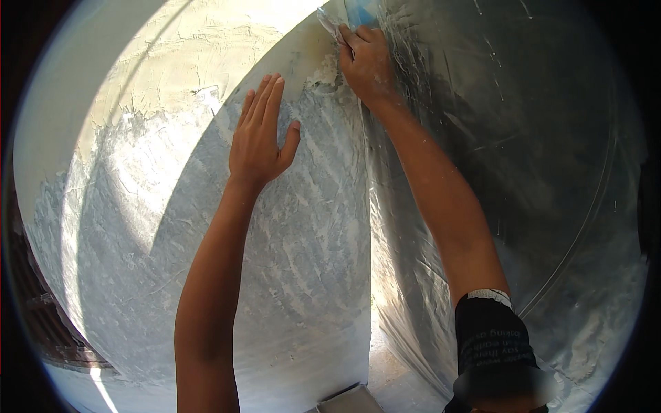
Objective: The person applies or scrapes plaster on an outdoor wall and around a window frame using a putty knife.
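Observation:
My left hand (258, 134) lies flat, with its fingers stretched up, against or just in front of a grey, patchy plastered wall (296, 227). My right hand (370, 65) is higher and to the right, at the wall's right edge, where a clear plastic sheet (413, 69) hangs. Its fingers are closed around something I cannot make out. A thin, pale, shiny piece (330, 26) sticks out at the left of these fingers. Just above them shows a patch of blue (359, 12).
Cream-coloured rough plaster (193, 55) covers the wall's upper left, in bright sun. The dark, wrinkled sheeting (551, 172) fills the right side. A small grey box-like object (349, 400) stands at the bottom. Dark brown slats (51, 316) show at the lower left.

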`<state>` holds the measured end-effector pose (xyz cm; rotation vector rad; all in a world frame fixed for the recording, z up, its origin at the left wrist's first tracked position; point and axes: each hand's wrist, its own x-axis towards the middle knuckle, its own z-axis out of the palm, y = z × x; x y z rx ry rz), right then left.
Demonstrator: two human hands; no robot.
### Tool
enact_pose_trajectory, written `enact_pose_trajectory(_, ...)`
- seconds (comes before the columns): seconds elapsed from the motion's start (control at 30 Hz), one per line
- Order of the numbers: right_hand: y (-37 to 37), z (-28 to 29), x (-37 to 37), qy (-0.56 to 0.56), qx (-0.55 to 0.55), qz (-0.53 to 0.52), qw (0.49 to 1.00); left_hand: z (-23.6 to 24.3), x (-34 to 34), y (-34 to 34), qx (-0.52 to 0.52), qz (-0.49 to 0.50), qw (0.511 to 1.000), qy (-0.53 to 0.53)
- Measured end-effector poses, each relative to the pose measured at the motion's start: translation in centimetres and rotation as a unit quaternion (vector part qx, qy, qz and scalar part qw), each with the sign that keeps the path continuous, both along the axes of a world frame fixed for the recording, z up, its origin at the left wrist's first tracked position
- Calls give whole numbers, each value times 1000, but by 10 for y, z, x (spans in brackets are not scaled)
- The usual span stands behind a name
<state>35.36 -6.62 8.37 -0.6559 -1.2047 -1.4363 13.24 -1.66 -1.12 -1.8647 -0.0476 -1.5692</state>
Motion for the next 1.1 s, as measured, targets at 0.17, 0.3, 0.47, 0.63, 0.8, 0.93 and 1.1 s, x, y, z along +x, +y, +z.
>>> enact_pose_trajectory(0.17,15,19,-3,14,-2,-33,999,-1,-1,2,-1,1,1000,-15)
enact_pose_trajectory(0.3,22,27,1,20,5,-39,999,-1,0,2,-4,3,1000,-12)
enact_pose_trajectory(0.47,24,31,4,30,-10,-60,998,0,-2,2,3,23,1000,-19)
enact_pose_trajectory(0.63,28,37,10,34,-18,-75,996,0,-1,3,2,14,1000,-20)
enact_pose_trajectory(0.8,32,38,11,30,-11,-105,994,-1,0,3,-4,7,1000,-22)
enact_pose_trajectory(0.93,32,37,7,31,-33,-113,992,-1,0,3,-1,4,1000,-22)
enact_pose_trajectory(1.1,28,31,4,24,-48,-110,992,-2,-1,3,-3,3,1000,-24)
